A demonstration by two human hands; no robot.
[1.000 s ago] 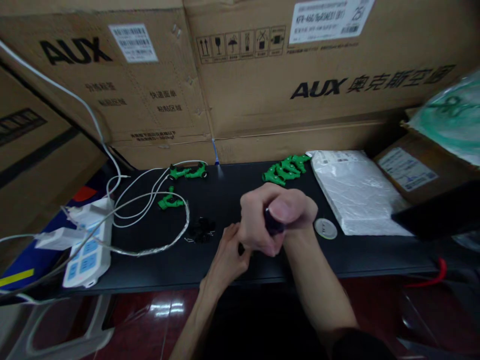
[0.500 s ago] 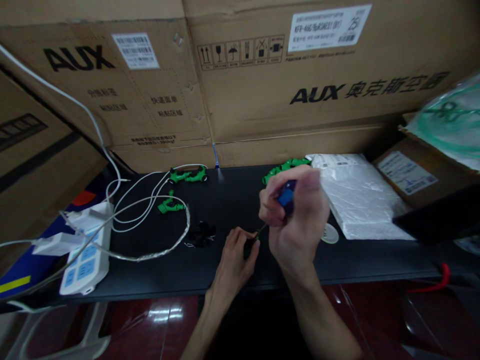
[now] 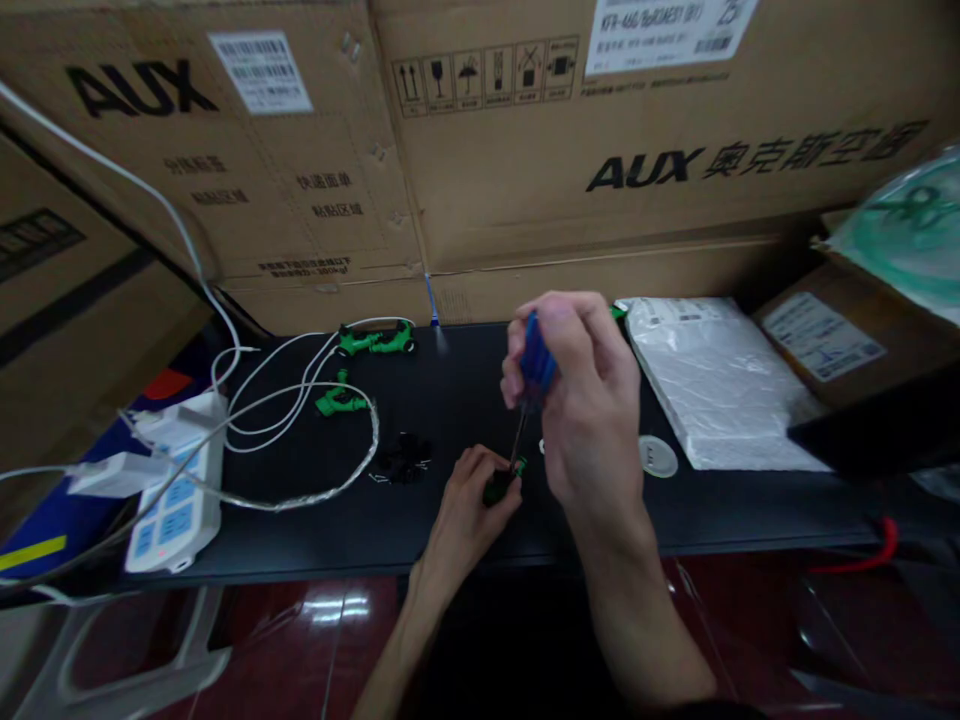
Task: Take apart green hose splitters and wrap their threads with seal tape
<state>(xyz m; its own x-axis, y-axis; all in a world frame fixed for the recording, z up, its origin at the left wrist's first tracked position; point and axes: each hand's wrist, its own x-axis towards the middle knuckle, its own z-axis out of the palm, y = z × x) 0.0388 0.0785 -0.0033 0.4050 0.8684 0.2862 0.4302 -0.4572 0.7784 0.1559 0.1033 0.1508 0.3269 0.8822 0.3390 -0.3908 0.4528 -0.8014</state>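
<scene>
My right hand is closed around the blue handle of a screwdriver. Its thin shaft slants down and its tip meets a small green part on the black table. My left hand pinches that part between thumb and fingers, hiding most of it. Left of my left hand lies a small pile of black pieces and screws. Farther left are a green jointed piece and a longer green piece with black ends. Another green piece is mostly hidden behind my right hand.
A white power strip with chargers and looping white cables occupies the left side. On the right are a round white disc, a white padded package and a cardboard box. Large cartons stand along the back.
My right hand has tipped the screwdriver more upright, bringing its handle left. The small green part shows more between my left fingers. The camera view has shifted slightly.
</scene>
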